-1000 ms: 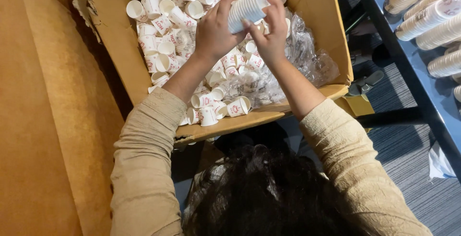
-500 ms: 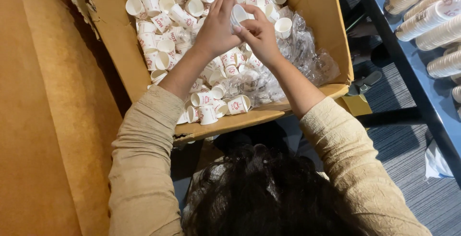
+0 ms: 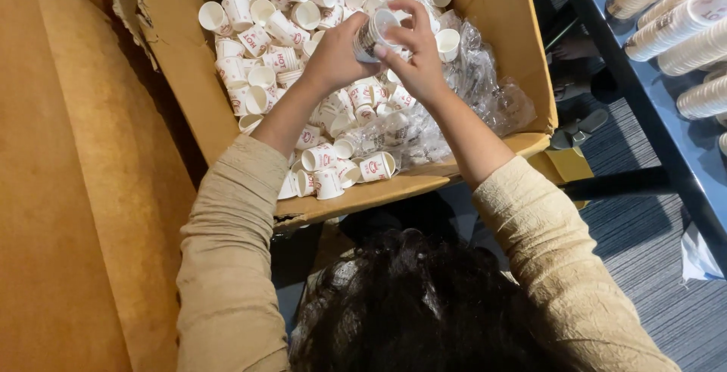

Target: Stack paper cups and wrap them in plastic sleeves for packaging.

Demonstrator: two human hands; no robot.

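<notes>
Left hand (image 3: 333, 57) and right hand (image 3: 415, 57) together clasp a short cup stack (image 3: 375, 32), perhaps three cups; its base is hidden. Cardboard box (image 3: 507, 31) cut off at twelve o'clock.

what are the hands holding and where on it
Both hands hold a short stack of paper cups over the cardboard box: left hand around its side, right hand fingers at the rim.

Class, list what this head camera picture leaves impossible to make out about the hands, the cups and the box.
- Head view: how many cups are nested in the stack; the left hand and right hand wrap it.
- Box far wall: cut off by the top edge.
- Box bottom: buried under loose cups and clear plastic wrap.
- Cup sleeves on the table: cut off by the right edge.
</notes>
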